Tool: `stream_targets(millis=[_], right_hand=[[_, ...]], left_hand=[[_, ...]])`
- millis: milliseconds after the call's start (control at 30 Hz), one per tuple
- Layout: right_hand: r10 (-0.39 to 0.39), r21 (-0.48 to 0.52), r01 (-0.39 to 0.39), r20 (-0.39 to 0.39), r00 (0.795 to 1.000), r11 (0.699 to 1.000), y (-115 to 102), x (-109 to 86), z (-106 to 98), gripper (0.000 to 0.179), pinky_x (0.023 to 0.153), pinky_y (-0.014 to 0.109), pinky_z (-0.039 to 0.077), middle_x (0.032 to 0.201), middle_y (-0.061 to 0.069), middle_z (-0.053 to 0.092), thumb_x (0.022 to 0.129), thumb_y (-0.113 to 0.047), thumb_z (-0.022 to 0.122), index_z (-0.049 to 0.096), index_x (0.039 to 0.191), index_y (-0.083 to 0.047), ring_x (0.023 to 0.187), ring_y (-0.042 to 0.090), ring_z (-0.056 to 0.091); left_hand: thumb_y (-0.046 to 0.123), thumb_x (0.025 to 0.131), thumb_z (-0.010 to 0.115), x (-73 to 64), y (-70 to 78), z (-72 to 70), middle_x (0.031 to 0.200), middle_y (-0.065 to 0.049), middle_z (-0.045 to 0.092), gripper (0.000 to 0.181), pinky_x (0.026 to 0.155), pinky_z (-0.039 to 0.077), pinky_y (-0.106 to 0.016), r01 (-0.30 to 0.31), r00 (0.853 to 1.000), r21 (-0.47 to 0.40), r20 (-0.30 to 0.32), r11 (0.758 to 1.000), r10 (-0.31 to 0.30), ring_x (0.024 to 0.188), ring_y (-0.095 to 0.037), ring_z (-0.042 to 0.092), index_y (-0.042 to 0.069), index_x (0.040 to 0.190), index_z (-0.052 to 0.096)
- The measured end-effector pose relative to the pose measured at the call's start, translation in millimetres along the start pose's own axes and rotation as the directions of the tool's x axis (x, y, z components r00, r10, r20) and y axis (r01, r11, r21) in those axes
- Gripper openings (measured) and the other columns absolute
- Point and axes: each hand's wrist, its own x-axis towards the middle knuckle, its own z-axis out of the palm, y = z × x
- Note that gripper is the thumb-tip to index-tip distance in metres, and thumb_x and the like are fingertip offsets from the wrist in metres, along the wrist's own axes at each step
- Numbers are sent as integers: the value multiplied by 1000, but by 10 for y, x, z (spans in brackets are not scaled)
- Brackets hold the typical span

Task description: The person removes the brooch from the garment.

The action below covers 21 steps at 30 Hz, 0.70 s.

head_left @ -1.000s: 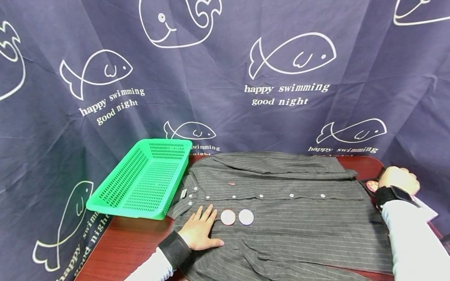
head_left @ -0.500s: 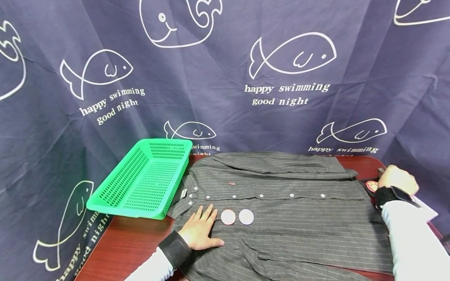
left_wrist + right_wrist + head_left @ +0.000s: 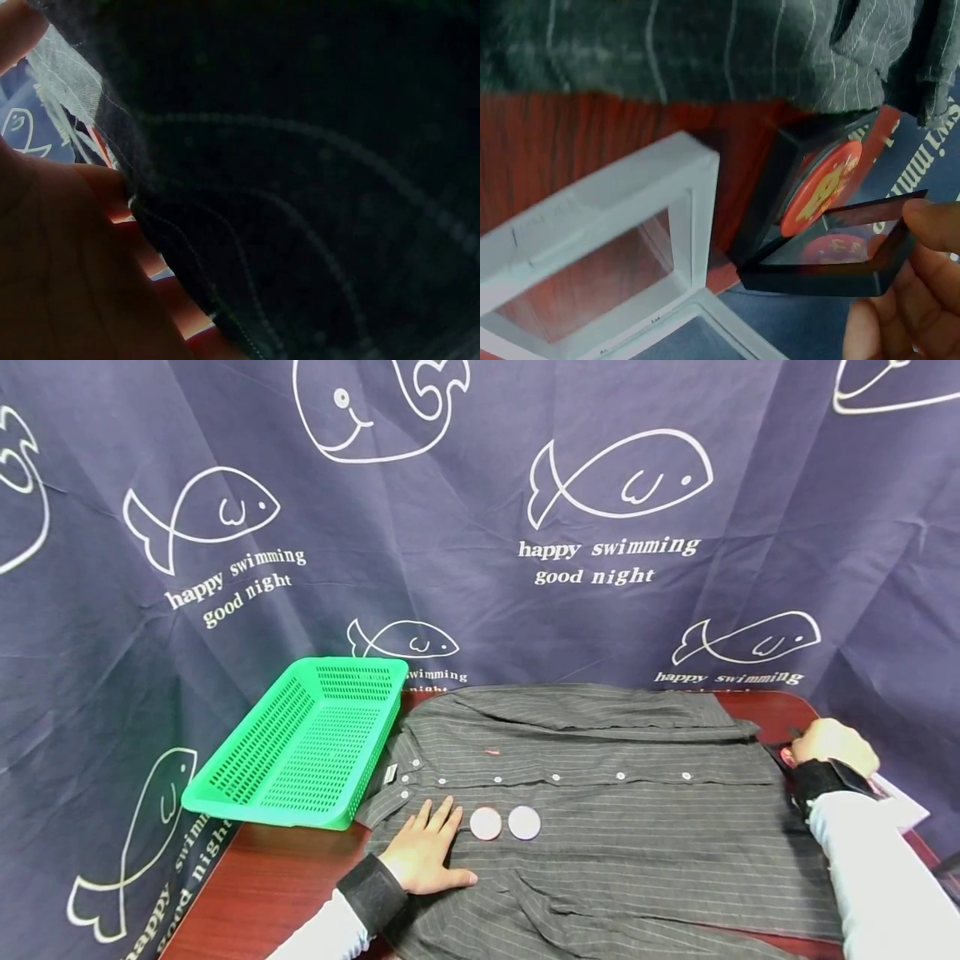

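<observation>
My left hand (image 3: 423,856) lies flat with spread fingers on a dark grey pinstriped shirt (image 3: 637,827), just left of two white round discs, one red-rimmed (image 3: 486,823) and one blue-rimmed (image 3: 524,822). Beyond the shirt's hem at the right, my right hand (image 3: 836,747) pinches the corner of the hinged clear-windowed half (image 3: 817,281) of a small black display case (image 3: 761,210) between thumb and fingers. This half stands partly folded out. A red round badge (image 3: 825,187) with a yellow pattern sits in the case. In the left wrist view, dark cloth (image 3: 300,225) fills most of the picture.
A white display case (image 3: 690,172) with clear panels stands opened beside the black one. At the left of the red-brown table (image 3: 262,877) is a green plastic basket (image 3: 322,752). A printed blue curtain (image 3: 480,568) hangs behind.
My right hand has shifted slightly left and now covers more of the red badge in the head view. My left hand stays in place on the shirt.
</observation>
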Motion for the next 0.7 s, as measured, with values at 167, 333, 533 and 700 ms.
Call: stream_targets(millis=[167, 333, 533, 700], right_hand=[[-39, 4, 39, 25, 999, 999, 16, -33, 50, 23, 52, 56, 44, 94, 44, 59, 76, -11, 57, 64, 79, 10, 78, 60, 59], [-70, 19, 70, 16, 997, 997, -47, -155, 19, 25, 51, 58, 45, 91, 45, 58, 77, -9, 53, 63, 79, 14, 77, 61, 58], [-38, 2, 37, 28, 999, 999, -111, -231, 3, 29, 51, 56, 45, 94, 48, 55, 80, -8, 49, 63, 85, 17, 79, 61, 57], [-15, -8, 15, 27, 1000, 1000, -120, -222, 62, 33, 50, 53, 44, 92, 49, 54, 82, -7, 42, 62, 84, 20, 77, 59, 59]], left_hand=[[67, 76, 67, -17, 13, -27, 156, -18, 35, 99, 108, 36, -61, -1, 1000, -5, 9, 1000, 1, 141, -48, 32, 3, 147, 41], [67, 76, 67, -28, 22, -39, 156, -18, 36, 99, 107, 36, -61, 0, 1000, -11, 12, 1000, 0, 141, -48, 33, 3, 147, 41], [67, 76, 67, -22, 13, -26, 156, -18, 36, 99, 107, 37, -62, -2, 1000, -10, 7, 1000, 2, 141, -49, 33, 3, 147, 41], [67, 76, 67, -24, 12, -25, 156, -18, 35, 99, 107, 37, -61, -1, 1000, -12, 6, 1000, 1, 141, -48, 33, 3, 147, 41]])
